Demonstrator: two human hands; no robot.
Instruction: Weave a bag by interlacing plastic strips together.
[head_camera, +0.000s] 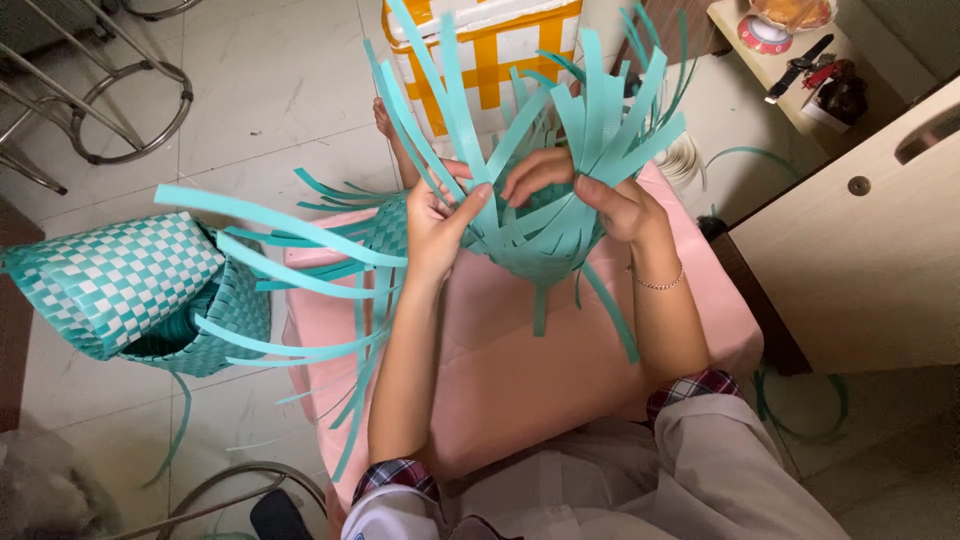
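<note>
A half-woven teal basket (545, 255) of flat plastic strips rests on a pink-covered table (520, 370), its loose strips (600, 110) fanning upward. My left hand (437, 225) pinches one strip at the basket's left rim. My right hand (600, 200) grips strips at the right rim, fingers curled over them; a thin bracelet is on that wrist. More loose teal strips (290, 270) spread out to the left across the table's edge.
A finished teal-and-white checked woven basket (120, 280) lies at the left on the tiled floor. A white and yellow box (500, 50) stands beyond the table. A wooden cabinet (860, 240) is at right, metal chair legs (110, 100) at upper left.
</note>
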